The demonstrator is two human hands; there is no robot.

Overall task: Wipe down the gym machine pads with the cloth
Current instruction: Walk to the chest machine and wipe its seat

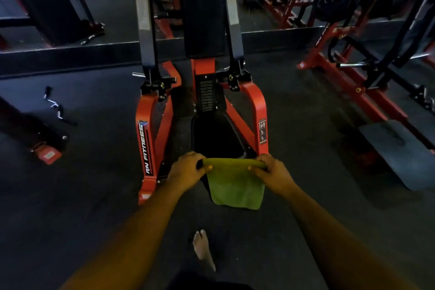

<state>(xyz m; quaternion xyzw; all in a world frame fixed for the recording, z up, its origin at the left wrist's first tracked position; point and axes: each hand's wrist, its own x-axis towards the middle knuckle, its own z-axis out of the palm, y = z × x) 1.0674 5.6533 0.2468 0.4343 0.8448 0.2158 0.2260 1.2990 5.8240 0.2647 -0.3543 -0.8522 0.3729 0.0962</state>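
Nearby, cloth (235,183) before seat pad (216,136), loose handle (55,107) aside

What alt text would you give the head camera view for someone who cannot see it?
Two bare hands, left hand and right hand, hold a green cloth stretched by its top edge, in front of the black seat pad of a red gym machine. The upright black back pad rises behind the seat, and a bare foot shows on the dark floor.

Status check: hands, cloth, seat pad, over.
Left hand and right hand grip green cloth taut. Cloth hangs before seat pad. Nothing in the way.
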